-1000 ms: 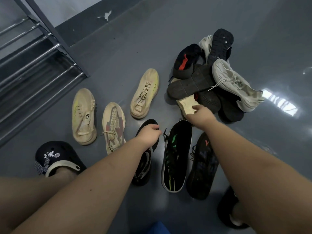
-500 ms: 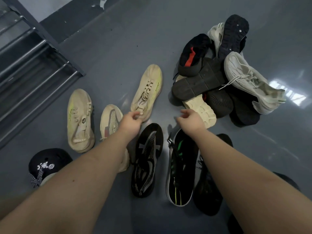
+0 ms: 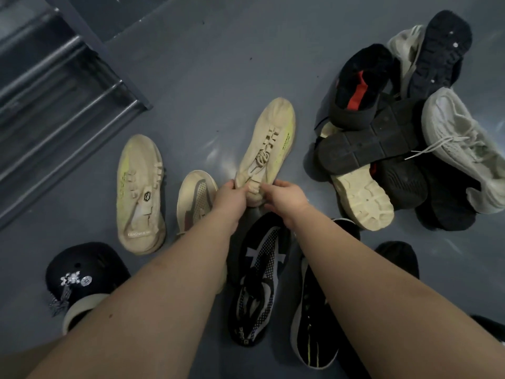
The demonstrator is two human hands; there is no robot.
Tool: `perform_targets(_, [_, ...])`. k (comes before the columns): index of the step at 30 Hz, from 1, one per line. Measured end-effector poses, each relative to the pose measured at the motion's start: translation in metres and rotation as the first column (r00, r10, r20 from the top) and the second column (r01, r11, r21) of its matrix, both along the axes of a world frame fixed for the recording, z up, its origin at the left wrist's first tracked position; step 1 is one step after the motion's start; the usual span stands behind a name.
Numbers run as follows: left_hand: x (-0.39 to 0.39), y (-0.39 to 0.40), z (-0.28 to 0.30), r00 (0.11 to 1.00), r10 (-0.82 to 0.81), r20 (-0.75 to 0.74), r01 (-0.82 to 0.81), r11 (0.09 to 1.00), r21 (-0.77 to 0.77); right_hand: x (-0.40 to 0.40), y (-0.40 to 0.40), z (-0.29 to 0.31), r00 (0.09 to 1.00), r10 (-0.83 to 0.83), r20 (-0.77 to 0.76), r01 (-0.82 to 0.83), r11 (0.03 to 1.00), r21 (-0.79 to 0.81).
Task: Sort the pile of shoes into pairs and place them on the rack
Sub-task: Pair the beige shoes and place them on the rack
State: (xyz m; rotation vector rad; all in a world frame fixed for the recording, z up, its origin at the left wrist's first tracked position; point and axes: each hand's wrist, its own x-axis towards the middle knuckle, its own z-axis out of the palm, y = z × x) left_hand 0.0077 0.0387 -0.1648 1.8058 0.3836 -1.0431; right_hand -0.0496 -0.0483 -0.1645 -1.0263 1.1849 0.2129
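Beige sneaker point(image 3: 269, 149) lies on the floor point(image 3: 207, 64), toe pointing away, at centre; both hands are on its heel end. Left hand point(image 3: 229, 199) grips the heel collar from the left, fingers curled round the edge; right hand point(image 3: 284, 196) grips the same heel from the right, thumb on top. Its likely mate, a second beige sneaker point(image 3: 140, 192) with the same yellow-green marking, lies well to the left, nearer the rack point(image 3: 62, 105), with a beige-and-brown shoe point(image 3: 195, 199) between the two. Nearer the person: a black-and-white patterned shoe point(image 3: 259, 283) and a black shoe with green trim point(image 3: 314, 332), side by side. To the right the pile point(image 3: 396, 149) is still tangled: a pale grey laced sneaker point(image 3: 459, 149), several black shoes sole-up, a cream sole point(image 3: 363, 201) facing up, a black shoe with a red lining point(image 3: 360, 86). Judgement: early stage. Five shoes pulled out and laid singly, no pair yet set together, pile largely unsorted, and the visible rack bars carry nothing. Remaining: join the beige pair, match the others, empty the pile, load the rack.
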Motion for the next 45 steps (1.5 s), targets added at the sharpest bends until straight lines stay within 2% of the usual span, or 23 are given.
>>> perform_targets(4, [0.003,0.003,0.003,1.000,0.006,0.029,-0.007,1.000,0.014,-0.001,-0.002,0.000,0.994,-0.113,-0.016,0.110,0.989,-0.101])
perform_targets(8, [0.004,0.002,0.027,0.998,-0.058,0.011,0.058,0.998,-0.024,-0.002,-0.008,0.031,0.979,-0.203,0.032,0.202,0.979,0.025])
perform_targets(12, [0.025,0.016,0.067,0.954,-0.297,0.029,0.298,0.954,-0.043,-0.003,-0.013,0.073,0.975,-0.182,0.125,0.177,0.983,0.054])
perform_targets(15, [0.052,0.038,0.111,0.909,-0.416,0.033,0.416,0.909,-0.016,-0.004,-0.004,0.101,0.972,-0.137,0.194,0.119,0.988,0.099])
perform_targets(18, [0.088,0.068,0.161,0.809,-0.578,0.105,0.564,0.814,0.138,-0.004,0.018,0.120,0.968,-0.052,0.246,0.025,0.993,0.112])
perform_targets(21, [0.115,0.099,0.213,0.670,-0.737,0.087,0.679,0.657,0.328,-0.001,0.046,0.128,0.961,0.011,0.278,-0.059,0.985,0.163])
perform_targets(23, [0.124,0.122,0.235,0.622,-0.779,0.080,0.711,0.604,0.360,0.006,0.064,0.127,0.963,0.088,0.255,-0.132,0.978,0.162])
perform_targets(25, [0.126,0.150,0.237,0.610,-0.790,0.060,0.724,0.587,0.363,0.016,0.081,0.121,0.963,0.146,0.226,-0.181,0.973,0.141])
perform_targets(29, [0.118,0.202,0.185,0.729,-0.683,0.028,0.647,0.703,0.295,0.031,0.110,0.100,0.969,0.175,0.174,-0.202,0.967,0.155])
perform_targets(35, [0.106,0.230,0.077,0.917,-0.398,-0.021,0.390,0.888,0.244,0.041,0.116,0.066,0.975,0.209,0.081,-0.219,0.965,0.145])
perform_targets(40, [0.096,0.224,0.024,0.969,-0.243,-0.031,0.245,0.949,0.198,0.044,0.115,0.045,0.970,0.239,0.044,-0.242,0.958,0.155])
perform_targets(45, [0.090,0.223,0.001,0.982,-0.188,0.007,0.181,0.954,0.241,0.045,0.117,0.026,0.979,0.201,0.026,-0.203,0.968,0.150])
